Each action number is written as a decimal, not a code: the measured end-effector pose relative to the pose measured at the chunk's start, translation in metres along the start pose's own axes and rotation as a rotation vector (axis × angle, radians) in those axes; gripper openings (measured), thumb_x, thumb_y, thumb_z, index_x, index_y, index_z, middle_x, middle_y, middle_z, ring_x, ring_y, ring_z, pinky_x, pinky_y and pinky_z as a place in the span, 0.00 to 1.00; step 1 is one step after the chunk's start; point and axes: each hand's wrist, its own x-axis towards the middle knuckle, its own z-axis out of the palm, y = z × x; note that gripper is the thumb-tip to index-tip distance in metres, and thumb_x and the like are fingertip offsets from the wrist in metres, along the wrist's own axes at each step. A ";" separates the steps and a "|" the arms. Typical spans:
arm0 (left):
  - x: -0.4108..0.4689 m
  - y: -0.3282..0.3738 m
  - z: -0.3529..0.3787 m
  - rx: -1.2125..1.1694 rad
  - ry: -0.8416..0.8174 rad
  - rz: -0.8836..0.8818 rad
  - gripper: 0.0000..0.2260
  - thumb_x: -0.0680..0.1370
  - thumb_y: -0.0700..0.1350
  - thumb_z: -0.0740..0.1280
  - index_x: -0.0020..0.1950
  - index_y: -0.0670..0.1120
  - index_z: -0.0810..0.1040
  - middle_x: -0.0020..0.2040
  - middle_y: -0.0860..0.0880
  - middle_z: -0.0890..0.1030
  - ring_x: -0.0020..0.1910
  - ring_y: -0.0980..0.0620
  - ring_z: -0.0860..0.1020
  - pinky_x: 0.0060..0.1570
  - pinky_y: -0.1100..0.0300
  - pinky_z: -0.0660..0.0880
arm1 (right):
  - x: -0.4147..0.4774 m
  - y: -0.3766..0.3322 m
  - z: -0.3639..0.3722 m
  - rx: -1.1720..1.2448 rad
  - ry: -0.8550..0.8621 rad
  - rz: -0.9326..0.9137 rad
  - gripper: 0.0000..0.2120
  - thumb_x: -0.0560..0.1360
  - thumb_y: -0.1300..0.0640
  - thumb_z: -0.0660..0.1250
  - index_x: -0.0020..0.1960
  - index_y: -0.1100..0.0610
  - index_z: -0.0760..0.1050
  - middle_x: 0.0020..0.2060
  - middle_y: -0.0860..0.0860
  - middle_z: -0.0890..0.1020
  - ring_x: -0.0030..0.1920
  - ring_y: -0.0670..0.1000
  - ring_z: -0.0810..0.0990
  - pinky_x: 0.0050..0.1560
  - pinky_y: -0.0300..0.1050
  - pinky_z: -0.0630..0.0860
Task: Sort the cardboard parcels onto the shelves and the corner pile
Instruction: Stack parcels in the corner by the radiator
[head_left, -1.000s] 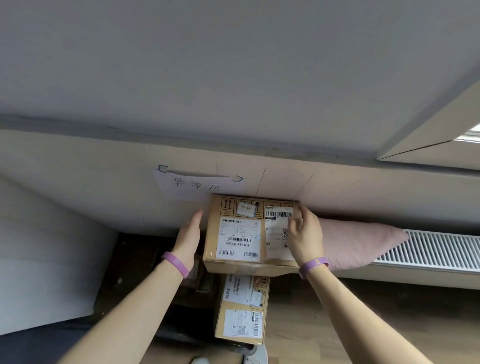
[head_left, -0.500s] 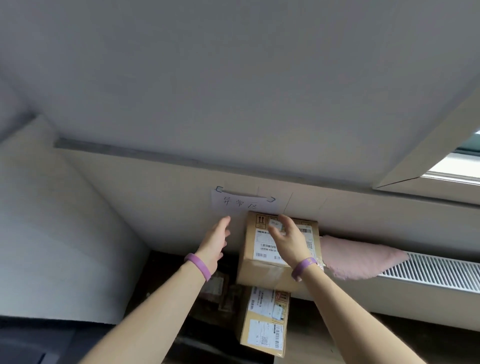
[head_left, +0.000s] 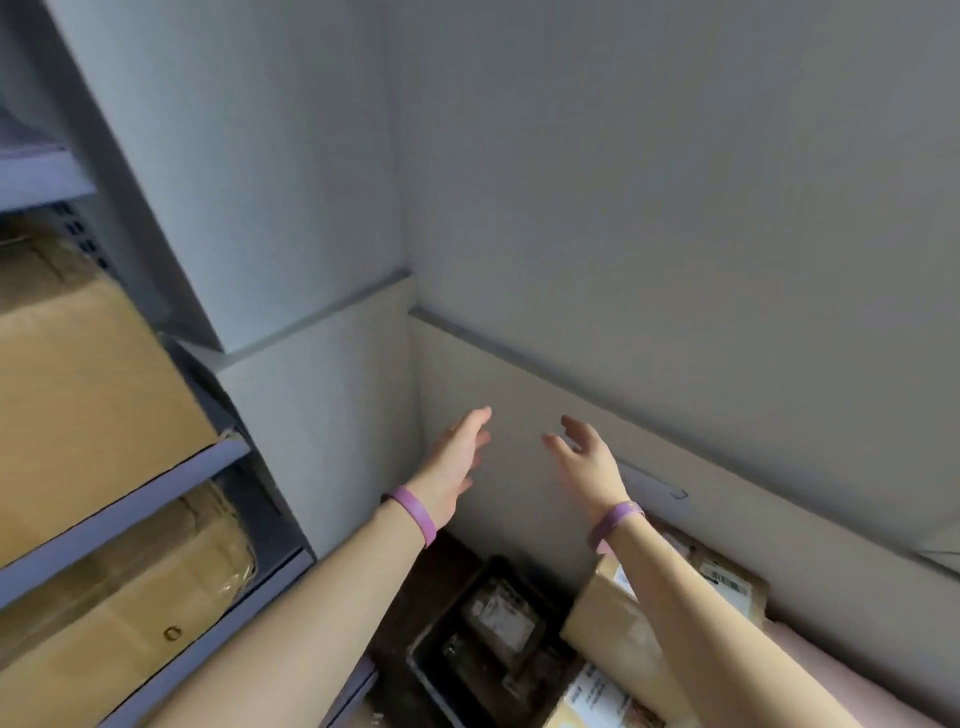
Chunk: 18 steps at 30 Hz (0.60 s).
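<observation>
Grey shelves (head_left: 156, 483) carry two large cardboard parcels (head_left: 78, 374), one per level.

The upper shelf parcel (head_left: 78, 389) is matt brown cardboard; the lower shelf parcel (head_left: 130, 597) shows glossy, wrinkled tape; the shelves (head_left: 130, 512) look like matt painted metal; the corner parcel (head_left: 613, 618) carries paper labels (head_left: 727, 583); the wall (head_left: 675, 208) is smooth, matt paint; the left wristband (head_left: 415, 514) looks smooth, rubbery.

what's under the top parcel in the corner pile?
A labelled cardboard parcel pokes out below the top parcel, at its lower edge. The right forearm crosses both, so how they touch and anything deeper is hidden.
</observation>
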 end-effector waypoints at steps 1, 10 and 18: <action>-0.014 0.001 -0.012 -0.022 0.032 0.016 0.23 0.81 0.59 0.59 0.75 0.54 0.68 0.72 0.52 0.72 0.70 0.47 0.69 0.68 0.50 0.62 | -0.009 -0.012 0.008 0.000 -0.038 -0.027 0.24 0.79 0.50 0.65 0.74 0.53 0.68 0.72 0.50 0.71 0.69 0.50 0.72 0.68 0.47 0.70; -0.149 0.002 -0.120 -0.125 0.384 0.205 0.12 0.79 0.60 0.62 0.59 0.58 0.75 0.62 0.54 0.78 0.60 0.52 0.74 0.56 0.54 0.66 | -0.115 -0.115 0.093 0.118 -0.372 -0.307 0.23 0.80 0.51 0.64 0.74 0.55 0.67 0.71 0.47 0.72 0.66 0.46 0.72 0.60 0.36 0.65; -0.294 -0.031 -0.237 -0.192 0.736 0.305 0.08 0.81 0.59 0.61 0.54 0.58 0.74 0.61 0.54 0.75 0.62 0.51 0.72 0.63 0.52 0.67 | -0.238 -0.185 0.197 0.159 -0.731 -0.495 0.22 0.80 0.52 0.64 0.73 0.54 0.67 0.70 0.49 0.72 0.65 0.47 0.73 0.58 0.37 0.66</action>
